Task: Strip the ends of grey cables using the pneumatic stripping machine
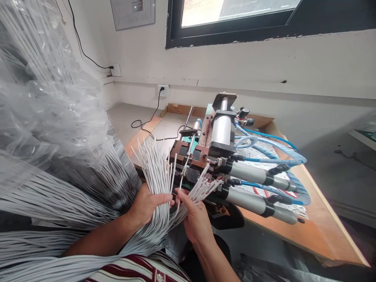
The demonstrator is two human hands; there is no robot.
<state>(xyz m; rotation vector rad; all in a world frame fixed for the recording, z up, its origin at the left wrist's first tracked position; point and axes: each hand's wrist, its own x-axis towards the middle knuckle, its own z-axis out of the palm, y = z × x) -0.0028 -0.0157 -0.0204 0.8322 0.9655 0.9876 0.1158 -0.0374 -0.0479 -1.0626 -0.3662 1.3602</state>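
My left hand (pixel 146 205) is wrapped round a thick bundle of grey cables (pixel 157 172), whose cut ends fan upward above the fist. Close beside it, my right hand (pixel 196 219) pinches a single cable (pixel 181 180) between thumb and fingertips; its tip reaches the jaws of a pneumatic machine (pixel 190 156). A second group of cables (pixel 202 188) leans out to the right from behind my right hand, with reddish bits at the ends. The lengths of both groups run down across my lap to the left.
Large stacks of grey cables (pixel 53 196) lie at the left, partly under clear plastic wrap (pixel 58 102). Metal air cylinders (pixel 249 172) and blue hoses (pixel 273 156) stick out to the machine's right, above a wooden table (pixel 320 223). A power cord (pixel 155 113) runs to a wall socket.
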